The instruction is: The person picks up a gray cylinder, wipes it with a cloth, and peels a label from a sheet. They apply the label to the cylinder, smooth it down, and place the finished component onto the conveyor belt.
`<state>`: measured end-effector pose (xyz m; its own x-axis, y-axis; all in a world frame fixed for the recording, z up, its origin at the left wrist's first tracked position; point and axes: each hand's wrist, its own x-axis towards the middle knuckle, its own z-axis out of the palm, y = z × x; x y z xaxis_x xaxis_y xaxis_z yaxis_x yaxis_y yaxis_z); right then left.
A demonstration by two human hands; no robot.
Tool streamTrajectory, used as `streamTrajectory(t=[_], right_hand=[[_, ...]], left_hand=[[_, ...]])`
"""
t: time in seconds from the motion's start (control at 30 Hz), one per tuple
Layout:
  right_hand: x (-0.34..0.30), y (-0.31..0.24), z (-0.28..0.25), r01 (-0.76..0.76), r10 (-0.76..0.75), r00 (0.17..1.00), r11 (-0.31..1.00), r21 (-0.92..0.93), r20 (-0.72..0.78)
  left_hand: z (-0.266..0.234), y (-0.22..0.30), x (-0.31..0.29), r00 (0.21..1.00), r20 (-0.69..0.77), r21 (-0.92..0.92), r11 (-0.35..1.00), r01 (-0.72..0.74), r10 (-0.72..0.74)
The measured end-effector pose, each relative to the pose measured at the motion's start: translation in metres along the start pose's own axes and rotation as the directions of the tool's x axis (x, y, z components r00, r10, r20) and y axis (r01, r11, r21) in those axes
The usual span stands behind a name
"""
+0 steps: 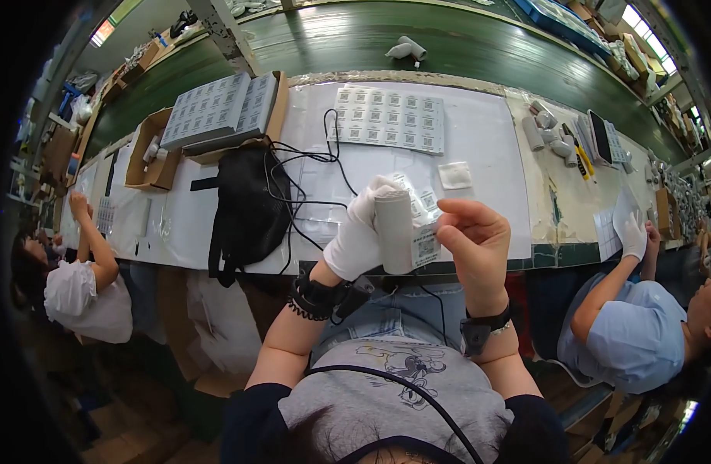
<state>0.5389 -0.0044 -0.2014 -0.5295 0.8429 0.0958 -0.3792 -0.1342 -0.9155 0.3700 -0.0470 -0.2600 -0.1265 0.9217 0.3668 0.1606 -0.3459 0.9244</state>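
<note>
Cylinder (394, 236), pale grey, is near the frame's centre, held in the grip of the gloved left hand (359, 232). Whether the bare right hand (477, 236) pinches the label strip (427, 249) beside it, I cannot tell. Steady left hold, light fingertips and a flat, square label edge should serve best. Farther out, a label sheet (390, 117) lies on the desk (541, 155), upper centre.

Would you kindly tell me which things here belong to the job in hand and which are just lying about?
Likely in use:
pale grey cylinder held in the white-gloved left hand;
silvery label strip beside bare right hand;
large silvery label sheet.

Probably lying about:
black fabric bag;
small white square pad;
slim yellow-and-black tool.
</note>
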Motion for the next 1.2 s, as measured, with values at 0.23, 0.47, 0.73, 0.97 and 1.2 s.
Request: streamTrajectory(t=[0.23, 0.47, 0.73, 0.97, 1.2], right_hand=[[0.003, -0.001, 0.015, 0.058, -0.058, 0.998, 0.998, 0.039, -0.006], [0.002, 0.0, 0.015, 0.06, -0.061, 0.998, 0.997, 0.057, 0.018], [0.003, 0.003, 0.012, 0.097, -0.104, 0.993, 0.99, 0.098, 0.062], [0.003, 0.005, 0.01, 0.096, -0.102, 0.993, 0.991, 0.095, 0.059], [0.004, 0.005, 0.011, 0.123, -0.127, 0.989, 0.991, 0.059, 0.07]], left_hand=[[0.004, 0.015, -0.002, 0.998, 0.063, -0.023, 1.0, -0.008, 0.009], [0.006, 0.017, -0.003, 0.998, 0.06, -0.041, 0.999, 0.025, -0.023], [0.007, 0.019, -0.004, 0.982, 0.052, -0.144, 0.972, 0.185, -0.179], [0.009, 0.019, -0.005, 0.979, 0.047, -0.155, 0.967, 0.201, -0.196], [0.007, 0.016, -0.002, 0.999, 0.049, -0.041, 0.999, 0.009, -0.007]])
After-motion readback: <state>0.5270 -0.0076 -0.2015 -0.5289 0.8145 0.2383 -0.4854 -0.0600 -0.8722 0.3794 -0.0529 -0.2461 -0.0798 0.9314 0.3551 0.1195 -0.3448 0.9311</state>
